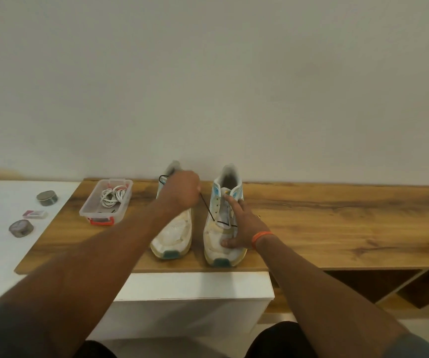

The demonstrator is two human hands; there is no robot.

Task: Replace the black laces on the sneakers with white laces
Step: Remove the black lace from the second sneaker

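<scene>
On the wooden tabletop (311,210) we log two white sneakers, toes toward us. Our left hand (182,189) pinches the black lace (208,210), drawn taut from the right sneaker (221,228); our right hand (244,226) rests on it, fingers straight. Beside the left sneaker (174,236), a clear box (89,210) holds white laces (112,196).

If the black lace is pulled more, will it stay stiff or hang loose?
Probably floppy: the black lace looks thin and is straight only where the left hand pulls it. The right sneaker might shift, so the right hand presses it.
</scene>
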